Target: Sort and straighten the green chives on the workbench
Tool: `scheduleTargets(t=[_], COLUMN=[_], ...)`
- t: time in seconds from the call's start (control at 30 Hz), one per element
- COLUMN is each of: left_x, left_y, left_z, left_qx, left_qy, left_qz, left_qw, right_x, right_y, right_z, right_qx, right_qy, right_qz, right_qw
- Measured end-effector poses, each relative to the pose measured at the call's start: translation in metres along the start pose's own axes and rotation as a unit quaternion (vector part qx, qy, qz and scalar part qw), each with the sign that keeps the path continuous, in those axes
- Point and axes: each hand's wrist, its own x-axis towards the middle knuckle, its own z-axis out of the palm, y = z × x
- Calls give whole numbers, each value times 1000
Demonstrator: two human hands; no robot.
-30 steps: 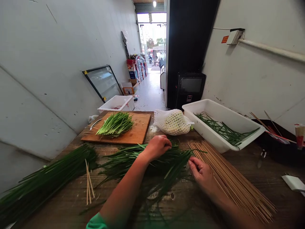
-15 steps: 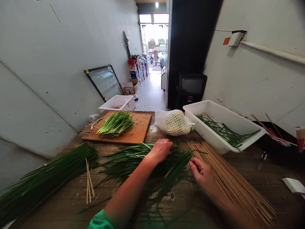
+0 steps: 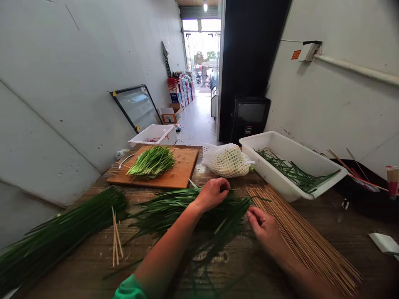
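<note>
A loose pile of long green garlic chives [image 3: 168, 209] lies across the middle of the wooden table. Over its right part is my left hand [image 3: 213, 193], fingers curled and thumb near the index finger; what its fingertips hold, if anything, is hidden. My right hand [image 3: 263, 222] is closed in a pinch at the right ends of the chives, and whatever sits between thumb and finger is too small to make out. Beside that hand, a broad bundle of thin bamboo skewers [image 3: 307, 236] runs toward the lower right.
Another chive bundle [image 3: 62, 228] lies at left, near a few short sticks [image 3: 116, 238]. Cut green stalks [image 3: 152, 162] rest on a cutting board [image 3: 185, 166]. Behind are a net-wrapped item [image 3: 229, 161] and a white tub [image 3: 264, 166] holding some chives.
My left hand has lifted slightly and shifted a little right, its fingers coming up off the chives. The right hand stays almost where it was.
</note>
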Motion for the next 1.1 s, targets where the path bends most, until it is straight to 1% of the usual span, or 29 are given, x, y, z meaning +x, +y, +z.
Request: scheduleTargets(t=[0.07,0.17,0.27,0.33,0.6,0.83,1.1], left_x=[0,1,0,0,0,1,0], left_y=[-1,-1,1,2,0,2,5], left_z=[1,0,-3,-4,-3,-2,-3], left_qx=[-42,-98,-143,-161,-138,-196,-184], left_qy=[11,27,14,15,52,35,31], left_qz=[-9,-42,-87,-101,-104,-97,-104], left_qw=[999,994,986,982,984,975,977], right_x=[0,0,0,0,-1,-1,-1], right_y=[1,0,-2,-2,-3,-6,-4], right_z=[0,1,1,1,0,-1,0], right_qx=[2,-3,-8,-9,-10,-5,-4], right_qy=[-3,-4,-4,-6,-10,-9,-5], right_qz=[-2,-4,-5,-6,1,-1,-2], right_qw=[1000,1000,1000,1000,1000,1000,1000])
